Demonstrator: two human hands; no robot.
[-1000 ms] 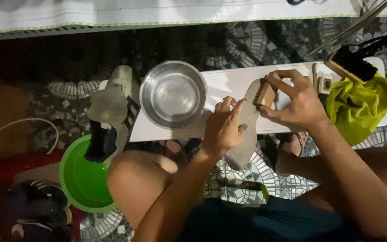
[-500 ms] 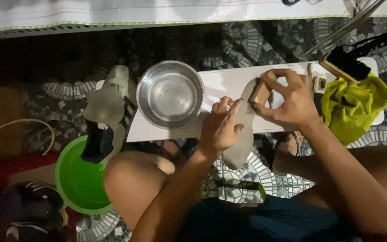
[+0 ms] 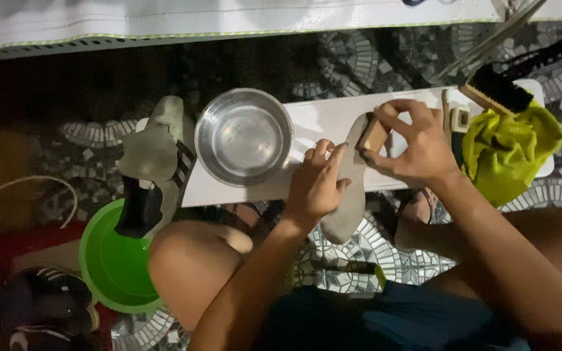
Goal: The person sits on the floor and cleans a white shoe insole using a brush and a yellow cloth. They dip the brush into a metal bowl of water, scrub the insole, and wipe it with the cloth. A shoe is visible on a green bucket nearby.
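I see my left hand [image 3: 317, 185] pressing flat on a grey insole [image 3: 349, 195], fingers spread out on top of it, not closed around it. The insole lies half on the white table [image 3: 320, 120] and half off its near edge, over the tiled floor [image 3: 359, 260]. My right hand [image 3: 414, 140] is clamped on a small wooden brush [image 3: 373, 133], which touches the far end of the insole.

I think the insole could slip. Only my flat fingers pin it down, and a lot of it hangs in the air. A hard push with the brush might slide it off the near edge onto the floor.

The metal bowl [image 3: 244, 135] sits just left of my left hand, and it looks like there is water in it. A bump from my hand or arm could tip it or splash it.

My knee is close under the table, so lifting it could shake everything. The yellow-green cloth [image 3: 508, 153] and the black brush [image 3: 497, 90] on the right are out of the way.
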